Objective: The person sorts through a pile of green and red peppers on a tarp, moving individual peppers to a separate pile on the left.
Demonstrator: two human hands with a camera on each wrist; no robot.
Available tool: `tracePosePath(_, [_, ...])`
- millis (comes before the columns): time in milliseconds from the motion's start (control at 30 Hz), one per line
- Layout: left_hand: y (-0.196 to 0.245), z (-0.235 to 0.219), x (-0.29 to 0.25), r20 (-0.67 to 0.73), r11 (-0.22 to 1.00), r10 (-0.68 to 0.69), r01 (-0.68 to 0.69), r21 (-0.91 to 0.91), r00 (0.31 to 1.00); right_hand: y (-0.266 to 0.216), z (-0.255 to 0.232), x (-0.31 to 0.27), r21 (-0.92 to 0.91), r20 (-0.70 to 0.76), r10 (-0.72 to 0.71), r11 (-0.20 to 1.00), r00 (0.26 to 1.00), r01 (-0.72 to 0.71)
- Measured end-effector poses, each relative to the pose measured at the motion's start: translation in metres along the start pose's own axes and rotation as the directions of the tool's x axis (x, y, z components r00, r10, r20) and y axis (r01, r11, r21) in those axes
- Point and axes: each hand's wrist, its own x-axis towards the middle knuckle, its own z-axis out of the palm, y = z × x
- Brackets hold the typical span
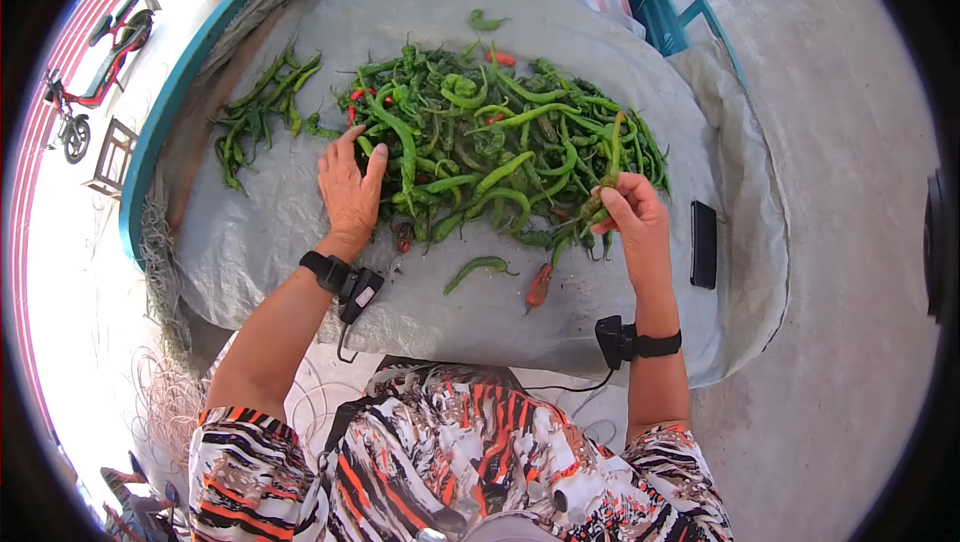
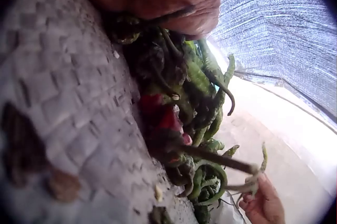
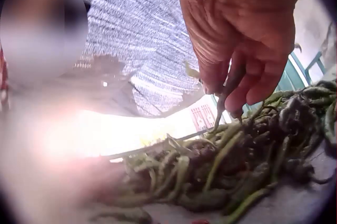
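A big heap of long green chili peppers (image 1: 480, 132), with a few red ones mixed in, lies on a grey woven sheet (image 1: 400, 292). At the heap's left edge my left hand (image 1: 350, 192) rests against the peppers, thumb and index finger apart. Over the heap's right side my right hand (image 1: 640, 220) pinches a green chili pepper (image 1: 614, 147) between thumb and fingers, its tip pointing up. In the right wrist view the fingers of my right hand (image 3: 242, 50) point down, peppers between them. A red pepper (image 1: 538, 287) and a single green pepper (image 1: 478, 272) lie in front.
To the left of the heap is a smaller pile of green peppers (image 1: 265, 107). A black phone (image 1: 703, 244) lies on the sheet at the right. One curled pepper (image 1: 487, 20) sits behind the heap. The sheet covers a teal-framed surface (image 1: 150, 142); a red scooter (image 1: 100, 77) stands beyond.
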Motion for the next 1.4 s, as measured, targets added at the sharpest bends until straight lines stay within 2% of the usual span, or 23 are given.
tracePosePath(100, [0.001, 0.0, 0.0, 0.006, 1.0, -0.01, 0.01, 0.01, 1.0, -0.003, 0.002, -0.004, 0.213, 0.043, 0.106, 0.971, 0.993, -0.112])
tracePosePath(300, [0.007, -0.003, -0.001, 0.018, 0.999, -0.04, 0.04, 0.009, 0.999, -0.007, 0.01, -0.018, 0.401, 0.186, 0.161, 0.888, 0.969, -0.224])
tracePosePath(500, [0.009, -0.005, -0.002, 0.027, 0.998, -0.059, 0.059, 0.022, 0.998, -0.012, 0.024, -0.028, 0.453, 0.179, 0.256, 0.835, 0.95, -0.311])
tracePosePath(633, [0.005, -0.002, -0.004, 0.019, 0.998, -0.045, 0.044, 0.044, 0.999, -0.011, 0.027, -0.03, 0.496, 0.268, 0.237, 0.797, 0.934, -0.345])
tracePosePath(700, [0.003, -0.003, -0.002, 0.018, 0.999, -0.037, 0.036, 0.036, 0.999, -0.01, 0.03, -0.027, 0.507, 0.334, 0.189, 0.79, 0.923, -0.345])
tracePosePath(800, [0.004, -0.006, -0.004, 0.019, 0.999, -0.053, 0.053, 0.0, 0.998, -0.022, 0.036, -0.024, 0.518, 0.393, 0.193, 0.761, 0.899, -0.39])
tracePosePath(1000, [0.0, -0.01, -0.004, 0.048, 0.982, -0.072, 0.08, -0.172, 0.996, -0.035, 0.037, -0.018, 0.452, 0.446, 0.144, 0.815, 0.883, -0.361])
tracePosePath(1200, [-0.001, -0.011, -0.005, 0.047, 0.981, -0.048, 0.056, -0.184, 0.998, -0.041, 0.039, -0.013, 0.448, 0.48, 0.155, 0.803, 0.864, -0.393])
tracePosePath(1300, [0.0, -0.011, -0.006, 0.047, 0.983, -0.06, 0.067, -0.169, 0.997, -0.039, 0.038, -0.004, 0.384, 0.467, 0.146, 0.855, 0.872, -0.349])
tracePosePath(1400, [0.003, -0.013, -0.007, 0.036, 0.983, -0.053, 0.058, -0.176, 0.998, -0.04, 0.035, 0.015, 0.277, 0.46, 0.21, 0.889, 0.863, -0.364])
